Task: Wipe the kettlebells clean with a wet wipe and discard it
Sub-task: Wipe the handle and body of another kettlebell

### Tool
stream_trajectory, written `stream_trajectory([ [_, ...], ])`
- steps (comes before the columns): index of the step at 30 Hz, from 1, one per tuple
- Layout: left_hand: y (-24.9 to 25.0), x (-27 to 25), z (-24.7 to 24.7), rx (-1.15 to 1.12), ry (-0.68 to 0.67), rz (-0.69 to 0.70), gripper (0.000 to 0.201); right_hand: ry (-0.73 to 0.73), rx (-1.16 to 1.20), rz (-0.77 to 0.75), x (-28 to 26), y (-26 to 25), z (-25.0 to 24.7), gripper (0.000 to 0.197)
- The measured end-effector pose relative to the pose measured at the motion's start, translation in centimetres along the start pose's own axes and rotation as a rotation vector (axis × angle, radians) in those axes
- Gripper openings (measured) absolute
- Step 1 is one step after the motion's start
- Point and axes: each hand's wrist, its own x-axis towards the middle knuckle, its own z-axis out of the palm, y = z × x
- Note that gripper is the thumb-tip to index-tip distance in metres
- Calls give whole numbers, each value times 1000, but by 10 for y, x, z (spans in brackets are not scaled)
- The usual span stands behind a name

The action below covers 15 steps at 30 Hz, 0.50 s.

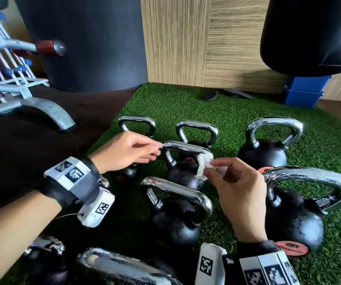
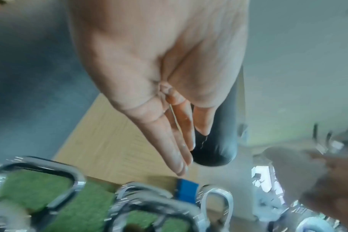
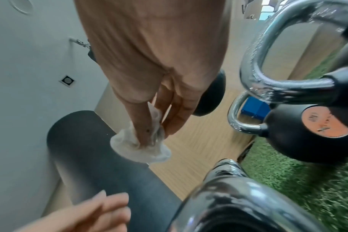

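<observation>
Several black kettlebells with chrome handles stand on green turf (image 1: 186,103). My right hand (image 1: 212,171) pinches a crumpled white wet wipe (image 1: 201,167) against the right end of the handle (image 1: 186,148) of a small middle kettlebell (image 1: 184,177). In the right wrist view the wet wipe (image 3: 137,149) hangs from the fingertips of my right hand (image 3: 153,130). My left hand (image 1: 155,153) hovers at the left end of that handle with relaxed fingers and holds nothing. The left wrist view shows the left hand (image 2: 181,149) with straight, empty fingers.
A bigger kettlebell (image 1: 175,223) stands just in front and a large one (image 1: 293,219) to the right. A grey bench frame (image 1: 31,103) is at the left, a black punching bag (image 1: 309,33) hangs at the top right, and a blue block (image 1: 303,91) sits below it.
</observation>
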Motion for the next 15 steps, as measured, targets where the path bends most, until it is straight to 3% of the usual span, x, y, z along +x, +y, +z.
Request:
stream_trajectory([
  [2,28,-1,7,-176,-136,-51,30,-41,25,-69,6,-10,7,16],
  [6,47,-3,25,-325,-271,-64,27,-74,64,-111,14,-21,15,19],
  [11,45,-4,34,-425,-242,16,32,-57,116,-120,20,-25,20,36],
  [15,37,-5,40,-363,-166,35,26,-192,68,-176,15,-22,14,38],
])
